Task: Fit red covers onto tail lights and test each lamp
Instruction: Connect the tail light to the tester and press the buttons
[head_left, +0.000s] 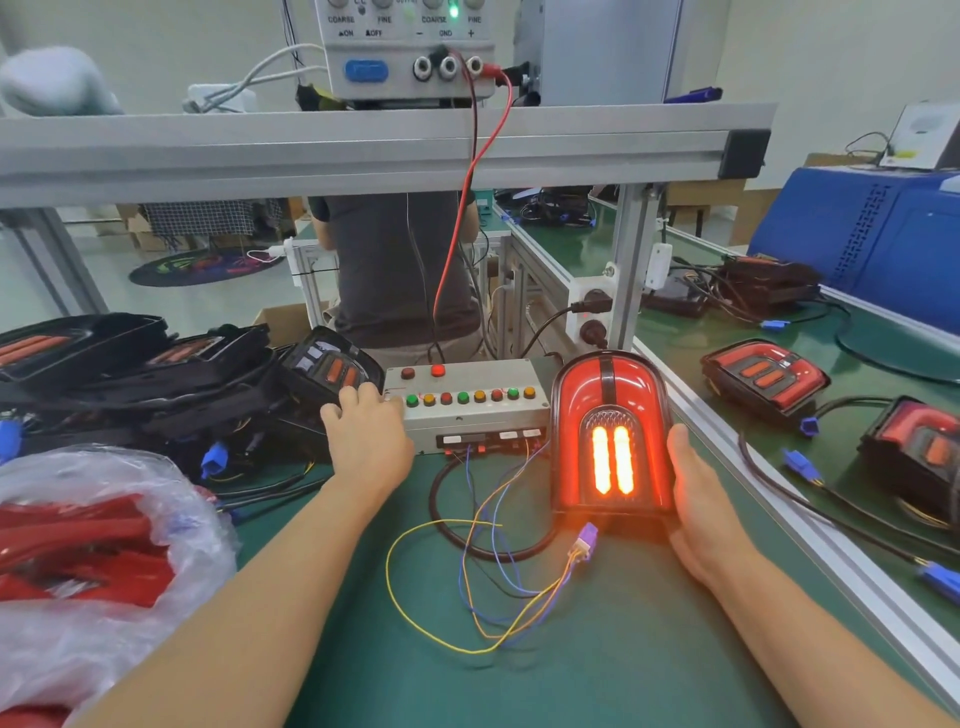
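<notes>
Loose wires (483, 587) are trailed across the worktop (597, 675) to the covered tail light (612, 441), propped upright (two bars lit), steadied by the flat right hand (698, 499); the left hand (366, 436), fingers relaxed, is pressed on the switch box (467, 400).

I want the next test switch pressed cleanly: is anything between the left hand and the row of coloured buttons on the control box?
Nothing visible is in the way. The left hand already rests at the left end of the control box, fingers beside the button row. The right hand steadies the lit tail light.
</notes>
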